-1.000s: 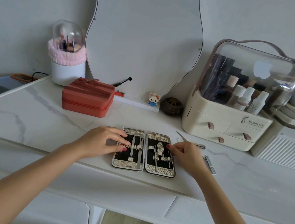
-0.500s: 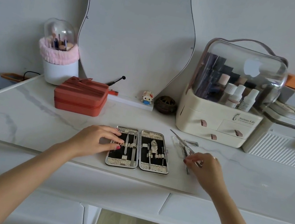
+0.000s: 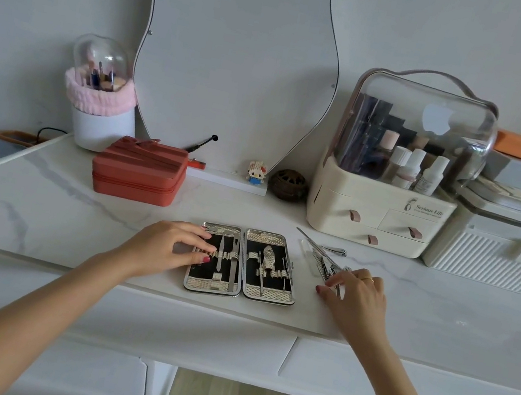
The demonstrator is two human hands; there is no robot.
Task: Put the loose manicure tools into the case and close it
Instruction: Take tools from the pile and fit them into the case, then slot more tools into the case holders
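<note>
White marble desk (image 3: pixel 74 220): left hand (image 3: pixel 170 246) is flat, steadying the open silver-trimmed manicure case (image 3: pixel 243 263), while the right hand (image 3: pixel 355 292) is closing its grip on the loose steel tools (image 3: pixel 324 262), which I'd guess get slotted in next.

**Layout on the desk**

The case (image 3: pixel 244 263) lies open and flat near the front edge of the desk (image 3: pixel 74 220). The left hand (image 3: pixel 170 246) rests on its left half; the right hand (image 3: pixel 355 292) is on the loose tools (image 3: pixel 324 261) just right of it. Behind the case, along the wall, from left: a brush holder (image 3: pixel 102 107), a box (image 3: pixel 138 170), a mirror (image 3: pixel 239 54), a figurine (image 3: pixel 256 172), an organizer (image 3: pixel 397 165) and stacked bins (image 3: pixel 505 240).
</note>
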